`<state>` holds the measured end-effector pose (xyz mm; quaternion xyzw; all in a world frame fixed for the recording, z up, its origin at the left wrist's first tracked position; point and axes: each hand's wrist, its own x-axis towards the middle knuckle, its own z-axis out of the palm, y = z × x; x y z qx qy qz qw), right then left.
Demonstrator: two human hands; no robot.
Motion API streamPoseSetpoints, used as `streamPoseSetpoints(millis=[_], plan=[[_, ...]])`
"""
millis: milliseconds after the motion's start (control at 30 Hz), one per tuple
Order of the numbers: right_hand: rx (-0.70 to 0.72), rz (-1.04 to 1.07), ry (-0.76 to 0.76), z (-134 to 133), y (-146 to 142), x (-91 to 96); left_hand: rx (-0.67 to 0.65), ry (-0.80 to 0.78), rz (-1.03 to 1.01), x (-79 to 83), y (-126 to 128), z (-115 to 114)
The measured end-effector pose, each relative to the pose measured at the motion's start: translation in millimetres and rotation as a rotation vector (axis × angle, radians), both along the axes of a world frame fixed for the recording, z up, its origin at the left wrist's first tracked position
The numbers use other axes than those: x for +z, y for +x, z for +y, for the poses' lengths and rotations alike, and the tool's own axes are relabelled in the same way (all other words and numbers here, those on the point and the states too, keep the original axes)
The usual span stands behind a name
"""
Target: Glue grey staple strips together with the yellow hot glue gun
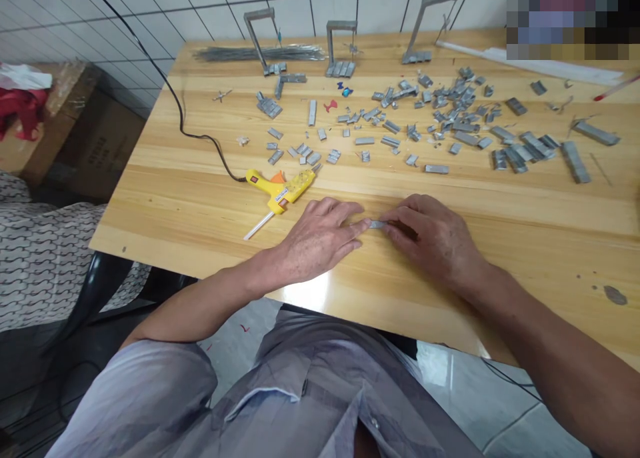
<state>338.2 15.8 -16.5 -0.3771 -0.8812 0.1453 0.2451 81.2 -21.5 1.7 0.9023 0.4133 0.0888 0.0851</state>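
Note:
A small grey staple strip (377, 225) lies flat near the table's front, between my two hands. My right hand (437, 238) pinches its right end between thumb and fingers. My left hand (325, 235) is palm down, fingers stretched out and apart, its index fingertip touching the strip's left end. Just beyond my left hand rests a yellow glue gun (287, 190) with a clear glue stick (259, 226) in its rear and its nozzle pointing up and right. A single staple strip (437, 169) lies beyond my right hand.
Many loose staple pieces (457, 105) scatter over the table's far half. Bent grey frames (343, 48) stand along the back beside a bundle of thin wires (215, 54). The gun's black cable (181, 121) runs off the left edge. A white strip (555, 67) lies at back right.

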Motion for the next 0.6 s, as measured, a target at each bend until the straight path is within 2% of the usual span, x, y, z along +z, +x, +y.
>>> streamPoseSetpoints(millis=[267,400,600], plan=[[0.013,-0.001,-0.039,1.3,-0.5,-2.0,0.007,-0.049,-0.179,-10.0,-4.6,4.5],[-0.006,-0.011,-0.035,-0.1,-0.7,-1.0,0.041,0.013,-0.306,-5.6,-5.1,7.3],[-0.009,-0.013,-0.036,-0.6,-0.6,-1.2,-0.003,0.074,-0.163,-1.9,2.6,-0.7]])
